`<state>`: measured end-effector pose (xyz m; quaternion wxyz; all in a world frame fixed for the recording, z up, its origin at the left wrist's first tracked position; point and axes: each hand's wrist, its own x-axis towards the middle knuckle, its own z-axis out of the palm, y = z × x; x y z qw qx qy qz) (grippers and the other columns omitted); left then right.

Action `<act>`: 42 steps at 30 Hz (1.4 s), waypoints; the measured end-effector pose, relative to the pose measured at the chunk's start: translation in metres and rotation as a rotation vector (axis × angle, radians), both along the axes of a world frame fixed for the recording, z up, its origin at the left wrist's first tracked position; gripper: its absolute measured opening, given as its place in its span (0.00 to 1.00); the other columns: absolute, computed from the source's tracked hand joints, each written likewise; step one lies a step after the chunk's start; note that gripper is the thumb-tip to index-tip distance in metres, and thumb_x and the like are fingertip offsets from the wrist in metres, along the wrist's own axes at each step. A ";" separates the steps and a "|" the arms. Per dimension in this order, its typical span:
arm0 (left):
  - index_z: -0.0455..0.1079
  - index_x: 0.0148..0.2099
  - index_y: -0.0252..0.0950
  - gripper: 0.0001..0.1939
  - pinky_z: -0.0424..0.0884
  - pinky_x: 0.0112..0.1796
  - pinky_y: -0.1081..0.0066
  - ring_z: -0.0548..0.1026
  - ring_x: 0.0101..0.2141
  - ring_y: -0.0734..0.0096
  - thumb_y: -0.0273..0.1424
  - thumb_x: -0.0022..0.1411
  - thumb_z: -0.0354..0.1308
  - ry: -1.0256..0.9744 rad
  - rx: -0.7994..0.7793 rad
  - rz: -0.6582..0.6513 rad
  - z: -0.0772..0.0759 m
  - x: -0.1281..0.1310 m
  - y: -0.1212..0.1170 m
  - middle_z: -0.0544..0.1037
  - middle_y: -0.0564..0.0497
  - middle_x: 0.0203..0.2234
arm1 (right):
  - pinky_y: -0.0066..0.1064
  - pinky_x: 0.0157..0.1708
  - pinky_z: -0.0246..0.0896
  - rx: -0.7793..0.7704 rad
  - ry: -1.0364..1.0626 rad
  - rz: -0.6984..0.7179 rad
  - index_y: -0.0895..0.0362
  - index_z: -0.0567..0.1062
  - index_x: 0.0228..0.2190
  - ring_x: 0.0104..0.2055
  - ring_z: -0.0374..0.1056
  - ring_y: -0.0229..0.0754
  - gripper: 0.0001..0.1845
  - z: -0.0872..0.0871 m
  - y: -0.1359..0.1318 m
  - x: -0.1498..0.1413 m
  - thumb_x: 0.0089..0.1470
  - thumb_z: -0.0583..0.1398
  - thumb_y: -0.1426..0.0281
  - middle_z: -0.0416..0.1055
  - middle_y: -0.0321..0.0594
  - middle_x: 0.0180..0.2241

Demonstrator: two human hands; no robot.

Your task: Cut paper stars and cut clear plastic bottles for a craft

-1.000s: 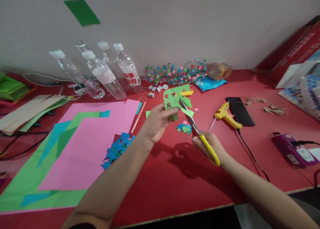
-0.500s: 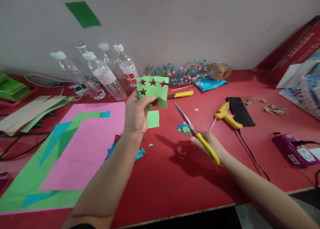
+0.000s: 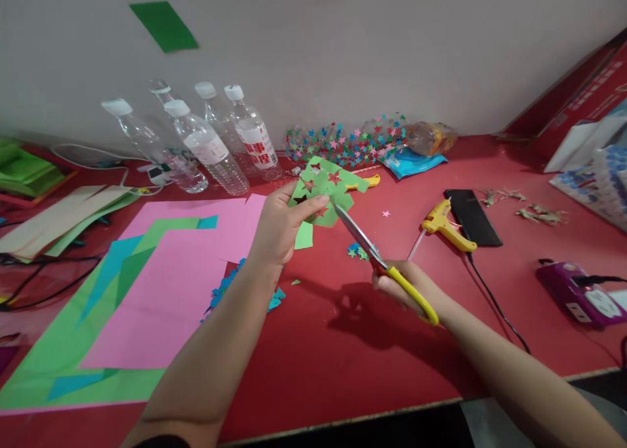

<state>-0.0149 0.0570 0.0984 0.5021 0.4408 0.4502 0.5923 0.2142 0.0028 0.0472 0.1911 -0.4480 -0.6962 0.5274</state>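
Pinched in my left hand (image 3: 284,223) is a piece of light green paper (image 3: 337,190) with several star-shaped holes cut through it. My right hand (image 3: 406,285) grips yellow-handled scissors (image 3: 360,236), whose blades point up and left. Their tip is at the green paper, near my left thumb; whether it touches cannot be made out. Below the blades lies a small pile of blue and green paper stars (image 3: 360,251). A light green paper square (image 3: 304,236) is partly hidden behind my left hand. Blue paper scraps (image 3: 225,288) lie under my left forearm.
Pink paper sheets (image 3: 161,298) and green ones cover the left. Several clear plastic bottles (image 3: 210,151) stand by the wall. A star-covered bottle (image 3: 347,141) lies at the back, near a yellow cutter (image 3: 373,181). To the right are a glue gun (image 3: 445,226), a phone (image 3: 474,218) and a purple power socket (image 3: 580,294).
My left hand has moved right and turned the green paper, tilting it toward the scissors. The scissors' tip has come to the paper from slightly apart, while my right hand has barely moved.
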 end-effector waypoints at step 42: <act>0.76 0.33 0.35 0.11 0.66 0.29 0.76 0.70 0.23 0.79 0.31 0.45 0.70 0.074 -0.135 -0.228 0.009 0.000 -0.006 0.77 0.56 0.24 | 0.25 0.16 0.46 -0.055 0.034 -0.057 0.56 0.65 0.21 0.14 0.51 0.30 0.34 0.006 -0.001 0.003 0.50 0.51 0.37 0.55 0.28 0.13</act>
